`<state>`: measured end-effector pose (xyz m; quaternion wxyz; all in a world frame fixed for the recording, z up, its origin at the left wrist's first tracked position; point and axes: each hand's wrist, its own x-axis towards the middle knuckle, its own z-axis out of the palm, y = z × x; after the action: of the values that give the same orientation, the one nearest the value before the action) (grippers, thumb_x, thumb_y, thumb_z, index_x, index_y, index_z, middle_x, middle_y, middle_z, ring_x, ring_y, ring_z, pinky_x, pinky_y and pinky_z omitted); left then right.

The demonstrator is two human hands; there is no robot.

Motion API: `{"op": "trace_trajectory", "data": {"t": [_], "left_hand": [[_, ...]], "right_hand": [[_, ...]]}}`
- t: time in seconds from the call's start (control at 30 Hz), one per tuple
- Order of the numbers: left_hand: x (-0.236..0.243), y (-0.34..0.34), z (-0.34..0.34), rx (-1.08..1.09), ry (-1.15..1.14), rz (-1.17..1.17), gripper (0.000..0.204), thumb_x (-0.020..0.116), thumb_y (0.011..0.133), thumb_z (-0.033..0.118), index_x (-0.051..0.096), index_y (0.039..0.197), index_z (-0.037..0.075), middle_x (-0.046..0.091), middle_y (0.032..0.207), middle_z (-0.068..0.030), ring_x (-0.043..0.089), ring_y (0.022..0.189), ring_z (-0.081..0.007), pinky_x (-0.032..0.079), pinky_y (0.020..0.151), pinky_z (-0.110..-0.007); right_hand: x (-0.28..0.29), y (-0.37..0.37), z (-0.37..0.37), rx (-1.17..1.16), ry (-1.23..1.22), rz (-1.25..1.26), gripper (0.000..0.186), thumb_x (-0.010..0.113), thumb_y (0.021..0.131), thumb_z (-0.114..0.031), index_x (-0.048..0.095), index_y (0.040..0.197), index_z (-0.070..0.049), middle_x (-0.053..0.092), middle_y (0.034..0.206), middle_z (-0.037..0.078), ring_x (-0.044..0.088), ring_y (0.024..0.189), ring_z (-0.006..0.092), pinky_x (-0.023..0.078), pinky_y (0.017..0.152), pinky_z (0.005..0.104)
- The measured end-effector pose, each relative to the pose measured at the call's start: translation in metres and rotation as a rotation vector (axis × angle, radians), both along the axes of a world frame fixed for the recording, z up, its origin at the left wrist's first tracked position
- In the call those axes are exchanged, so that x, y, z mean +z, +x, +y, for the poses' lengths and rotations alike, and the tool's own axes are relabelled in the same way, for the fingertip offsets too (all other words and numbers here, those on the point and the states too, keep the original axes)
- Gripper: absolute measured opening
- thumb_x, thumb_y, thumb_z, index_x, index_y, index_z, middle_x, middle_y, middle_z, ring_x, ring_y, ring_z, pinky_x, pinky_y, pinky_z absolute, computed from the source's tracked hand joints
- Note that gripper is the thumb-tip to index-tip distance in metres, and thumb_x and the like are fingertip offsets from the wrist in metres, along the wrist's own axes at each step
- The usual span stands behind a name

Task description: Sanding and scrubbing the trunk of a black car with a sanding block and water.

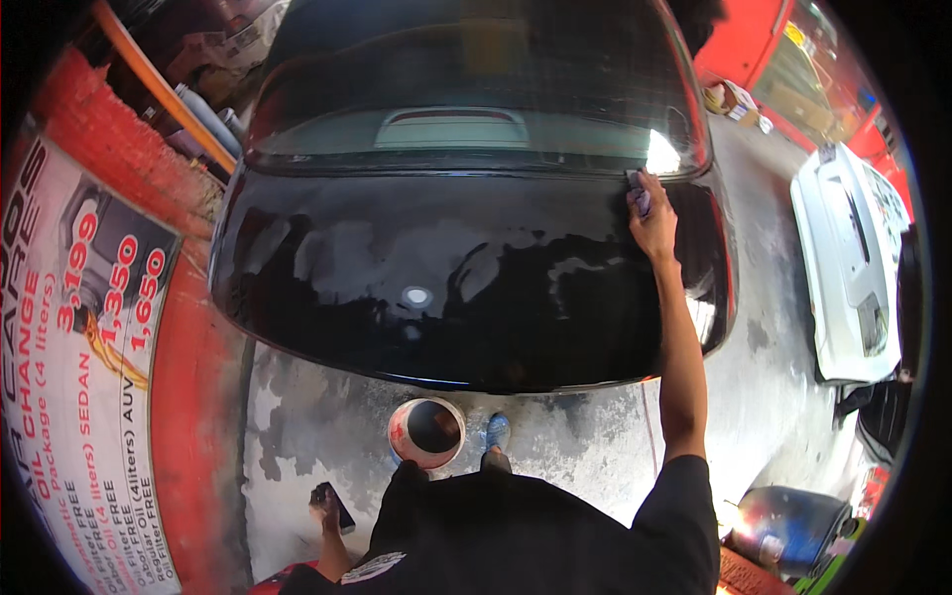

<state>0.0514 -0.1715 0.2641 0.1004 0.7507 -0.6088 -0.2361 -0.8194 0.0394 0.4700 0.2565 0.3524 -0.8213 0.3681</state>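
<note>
My right arm reaches forward over a glossy black car's trunk lid (416, 327). My right hand (656, 230) is closed on a small dark purplish pad (641, 196), which sits at the lid's far right edge, just below the rear window (446, 89). The pad's exact kind cannot be made out. Down at my left side, my left hand (323, 508) is closed round a dark flat block (345, 512), away from the car. Irregular dull and shiny patches show across the lid, along with a bright round light reflection.
A whitish-red bucket (397, 438) with dark contents stands at my feet, beside a blue shoe (498, 432). A printed banner (89, 377) hangs on the red wall at left. At right are a white car bumper (843, 258) and a dark drum-like container (793, 526).
</note>
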Motion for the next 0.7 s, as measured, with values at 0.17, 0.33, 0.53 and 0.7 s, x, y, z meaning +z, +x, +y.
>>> {"op": "trace_trajectory", "data": {"t": [0.17, 0.33, 0.53, 0.7], "left_hand": [[-0.007, -0.024, -0.04, -0.022, -0.067, 0.372, 0.025, 0.072, 0.092, 0.022, 0.067, 0.103, 0.0, 0.076, 0.096, -0.0089, 0.07, 0.089, -0.0195, 0.054, 0.084, -0.037], [-0.021, -0.025, -0.08, 0.035, -0.039, 0.234, 0.023, 0.071, 0.092, 0.021, 0.068, 0.101, 0.0, 0.076, 0.092, -0.0085, 0.07, 0.086, -0.0199, 0.054, 0.082, -0.035], [-0.09, 0.053, -0.121, 0.078, -0.098, 0.198, 0.029, 0.073, 0.085, 0.025, 0.07, 0.106, 0.004, 0.075, 0.096, -0.022, 0.072, 0.089, -0.0392, 0.055, 0.083, -0.047], [-0.078, 0.096, -0.147, 0.112, -0.037, 0.099, 0.029, 0.076, 0.084, 0.025, 0.069, 0.105, 0.005, 0.073, 0.093, -0.0231, 0.071, 0.085, -0.0407, 0.055, 0.078, -0.051]], "right_hand": [[0.005, 0.07, -0.104, 0.105, 0.084, 0.062, 0.05, 0.073, 0.09, -0.013, 0.059, 0.138, -0.007, 0.054, 0.15, 0.016, 0.047, 0.142, 0.038, 0.038, 0.119, 0.0483], [0.012, 0.154, -0.218, 0.231, 0.151, 0.065, 0.05, 0.071, 0.091, -0.015, 0.058, 0.138, -0.001, 0.053, 0.151, 0.018, 0.043, 0.145, 0.0384, 0.033, 0.122, 0.0491], [0.004, 0.236, -0.384, 0.422, 0.148, 0.113, 0.046, 0.068, 0.093, -0.018, 0.06, 0.136, -0.004, 0.055, 0.149, 0.017, 0.045, 0.144, 0.0398, 0.033, 0.122, 0.0502], [0.007, 0.265, -0.496, 0.474, 0.153, 0.113, 0.043, 0.067, 0.092, -0.018, 0.064, 0.133, -0.008, 0.058, 0.147, 0.015, 0.046, 0.143, 0.039, 0.034, 0.121, 0.0481]]}}
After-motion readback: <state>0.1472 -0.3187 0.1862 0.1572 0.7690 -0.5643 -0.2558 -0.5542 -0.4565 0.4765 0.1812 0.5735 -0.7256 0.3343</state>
